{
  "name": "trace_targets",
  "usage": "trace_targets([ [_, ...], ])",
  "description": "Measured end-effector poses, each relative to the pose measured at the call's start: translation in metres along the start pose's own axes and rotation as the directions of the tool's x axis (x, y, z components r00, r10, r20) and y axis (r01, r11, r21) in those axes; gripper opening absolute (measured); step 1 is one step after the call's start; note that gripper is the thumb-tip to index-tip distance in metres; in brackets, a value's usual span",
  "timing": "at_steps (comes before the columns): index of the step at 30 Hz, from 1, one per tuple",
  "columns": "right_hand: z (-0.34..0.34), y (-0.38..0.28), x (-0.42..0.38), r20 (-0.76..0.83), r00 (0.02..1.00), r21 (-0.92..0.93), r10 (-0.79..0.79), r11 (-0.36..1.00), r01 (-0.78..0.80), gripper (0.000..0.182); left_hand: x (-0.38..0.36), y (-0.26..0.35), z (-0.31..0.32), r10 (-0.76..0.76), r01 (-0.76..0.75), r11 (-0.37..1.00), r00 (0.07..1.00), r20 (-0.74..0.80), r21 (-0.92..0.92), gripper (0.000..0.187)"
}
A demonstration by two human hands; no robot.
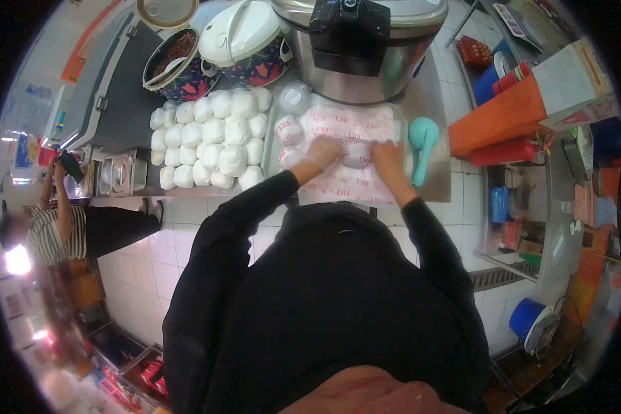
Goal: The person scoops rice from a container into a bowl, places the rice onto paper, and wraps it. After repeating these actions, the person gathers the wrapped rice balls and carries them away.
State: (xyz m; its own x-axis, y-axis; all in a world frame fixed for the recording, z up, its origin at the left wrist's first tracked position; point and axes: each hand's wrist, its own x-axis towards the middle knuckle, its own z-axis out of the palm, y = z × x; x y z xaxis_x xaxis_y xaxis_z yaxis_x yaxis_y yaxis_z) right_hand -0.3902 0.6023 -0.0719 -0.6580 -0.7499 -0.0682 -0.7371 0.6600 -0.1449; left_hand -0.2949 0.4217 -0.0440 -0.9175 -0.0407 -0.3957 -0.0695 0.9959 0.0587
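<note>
My left hand and my right hand are on either side of a round, pale mound. Fingers on both hands are curled closed at the paper around it, though slightly blurred. Beneath lie sheets of white wrapping paper with red print, spread over a tray. A small ball wrapped in the same paper sits at the tray's left side. Farther left, many round white wrapped bundles are piled in rows. What the mound is made of cannot be made out.
A large steel rice cooker stands behind the tray, beside a clear plastic cup. A turquoise ladle lies at right. Two floral pots stand back left. A person is at far left; a fire extinguisher is at right.
</note>
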Motion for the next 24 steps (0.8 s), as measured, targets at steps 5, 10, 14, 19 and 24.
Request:
trace_targets([
  [5,-0.012,0.009,0.064,0.214,0.972,0.017,-0.091,0.996,0.089,0.036,0.076,-0.021,0.019,0.208,-0.238,0.971,0.791,-0.576,0.024,0.014],
  [10,-0.002,0.029,0.051,0.129,0.977,0.326,-0.171,0.938,0.121,0.034,0.067,-0.027,0.012,0.188,-0.233,0.967,0.924,-0.333,-0.1,0.011],
  [14,0.033,0.017,-0.007,-0.257,0.965,0.507,0.053,0.857,0.088,0.029,0.009,-0.005,0.038,-0.047,-0.084,0.951,0.91,-0.411,-0.296,0.014],
  [19,0.051,-0.022,-0.012,-0.099,0.893,0.77,0.439,0.602,-0.211,0.036,-0.001,0.018,0.07,-0.192,-0.14,0.899,0.725,-0.662,-0.414,0.018],
  [24,-0.002,-0.024,0.012,0.46,0.858,0.879,0.229,0.017,-0.476,0.058,0.01,0.025,0.07,-0.453,-0.186,0.575,0.739,-0.5,-0.796,0.023],
])
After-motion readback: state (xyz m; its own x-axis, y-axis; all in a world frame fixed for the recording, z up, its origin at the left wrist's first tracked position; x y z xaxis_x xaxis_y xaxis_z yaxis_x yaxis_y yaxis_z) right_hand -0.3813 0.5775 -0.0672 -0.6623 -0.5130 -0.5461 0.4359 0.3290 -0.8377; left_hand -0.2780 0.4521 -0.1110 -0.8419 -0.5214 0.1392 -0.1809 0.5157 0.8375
